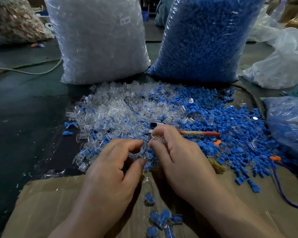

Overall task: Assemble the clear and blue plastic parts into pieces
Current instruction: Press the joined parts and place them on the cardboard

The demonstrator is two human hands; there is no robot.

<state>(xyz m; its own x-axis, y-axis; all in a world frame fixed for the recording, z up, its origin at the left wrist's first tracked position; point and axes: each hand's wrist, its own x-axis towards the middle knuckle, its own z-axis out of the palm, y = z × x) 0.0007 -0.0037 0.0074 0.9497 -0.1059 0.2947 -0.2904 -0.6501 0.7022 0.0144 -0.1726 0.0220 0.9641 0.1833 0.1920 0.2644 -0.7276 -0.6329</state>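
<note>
Nearest cam: handful of assembled pieces [162,219], blue inside clear, lying on cardboard sheet [50,203] btwn the two forearms. Further up, left hand [110,169] and right hand [177,158] close together over front edge of loose heap.

Right hand: thumb + index pinching a clear part [156,139], other fingers curled under.

Left hand: index and thumb bent toward each other, tips apart. Whether anything held there, cannot tell; only heap bits visible thru the gap.

Heap: clear parts [113,109] mostly on left, blue parts [222,121] mostly on right, mixed in middle, spilling onto dark tabletop [24,126] and onto cardboard.

Red pen [199,133] lying across blue side, just right of right hand's fingers. Couple of orange bits [217,142] among the blue.

Behind heap, standing upright: bag of clear parts [100,40] w/ label [125,20] reading "SJ 017", and next to it bag of blue parts [205,40], bottoms nearly touching. Smaller bag [291,126] w/ blue contents at right edge. Blue cord [280,189] on cardboard, lower right. Pale cable [33,70] across table, far left.
</note>
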